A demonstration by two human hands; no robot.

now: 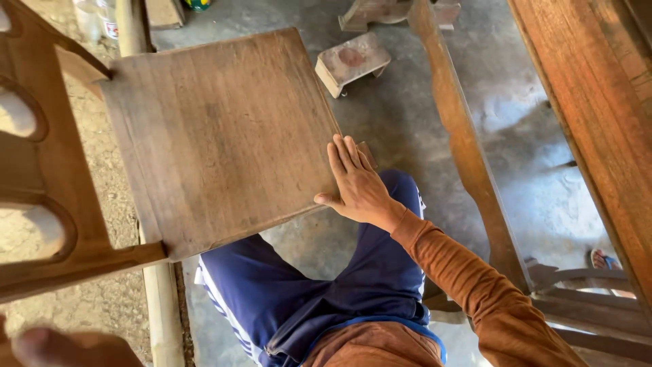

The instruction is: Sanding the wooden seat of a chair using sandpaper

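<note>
Left hand [64, 346]: lowest in the frame, at the bottom left corner, blurred and cut off by the edge. It sits just under the carved frame; whether its grip is open or closed cannot be told.
Lap: blue trousers [305, 292] with white side stripes and an orange sleeve [475, 285], directly below the right hand; the person seems seated, with the panel's near edge brought over the knees.
Right hand [356, 187]: flat, fingers straight and together, thumb spread. The grip is open, clasping nothing; the palm lies against the panel's right edge, apparently to steady or feel it.
Wooden panel [217, 136]: broad, square, brown worn board, touching the right hand and spreading to its left and beyond. It lies roughly level, its near corner resting by the carved frame.
Carved frame [41, 197]: dark wood with rounded openings, well to the left of the right hand, meeting the panel's left corner as though joined to it.
Pale pole [159, 299]: runs beneath the panel's left side.
Shaped plank [468, 156]: long, wavy-edged, to the right of the right hand, lying over the concrete floor [536, 170].
Heavy beam [598, 122]: further right.
Small wooden stool [352, 62]: beyond the right hand, apart from the panel, standing on the floor.
</note>
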